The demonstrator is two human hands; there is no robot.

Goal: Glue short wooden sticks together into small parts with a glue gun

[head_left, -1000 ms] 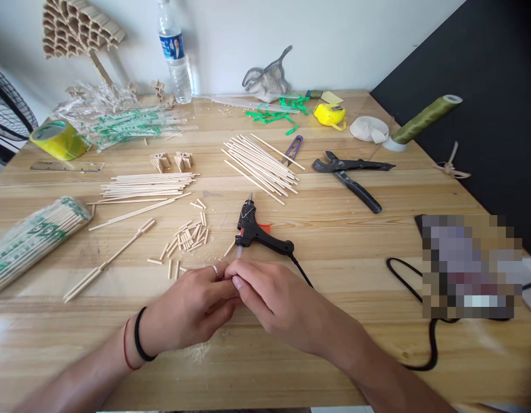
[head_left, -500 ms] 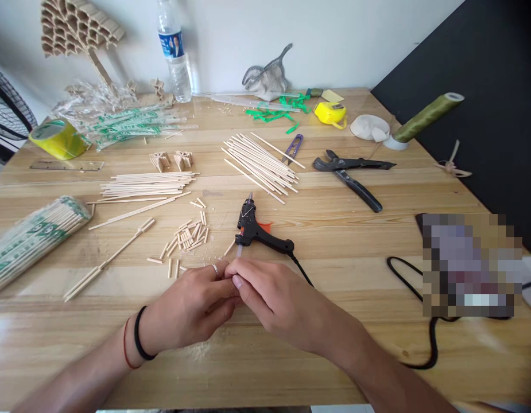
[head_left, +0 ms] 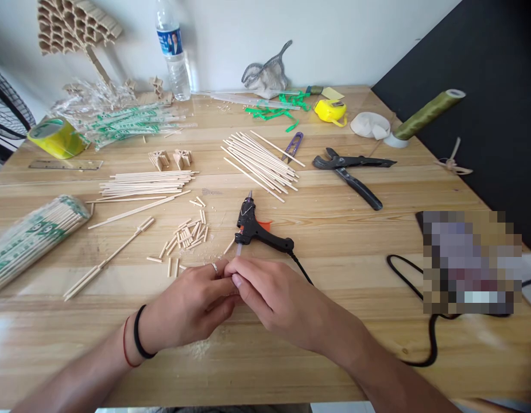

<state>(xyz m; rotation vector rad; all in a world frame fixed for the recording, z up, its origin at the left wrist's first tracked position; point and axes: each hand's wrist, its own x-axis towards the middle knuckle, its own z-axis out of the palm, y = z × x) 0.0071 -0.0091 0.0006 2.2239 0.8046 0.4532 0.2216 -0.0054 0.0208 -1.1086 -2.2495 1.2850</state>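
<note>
My left hand [head_left: 200, 301] and my right hand [head_left: 271, 295] meet just in front of the glue gun, fingers closed together. Whatever lies between their fingertips is hidden. The black glue gun [head_left: 259, 229] rests on its side with its nozzle pointing away and a clear glue stick [head_left: 239, 249] at its rear. Left of it lies a heap of short cut stick pieces [head_left: 188, 234]. Further left is a long stick [head_left: 123, 249] with short pieces attached near its ends. Beyond the gun, long wooden sticks [head_left: 260, 166] lie in a loose bundle.
More sticks [head_left: 147, 183] lie at mid-left, near a wrapped pack of sticks [head_left: 37, 241]. Black pliers [head_left: 351, 172] and purple snips [head_left: 293, 146] are at right of centre. A water bottle [head_left: 174, 57] stands at the back. A black cable [head_left: 433, 344] loops at right, beside a blurred-out object [head_left: 472, 264].
My hands stay together in nearly the same place. The whole view has shifted very slightly; nothing on the table has visibly moved.
</note>
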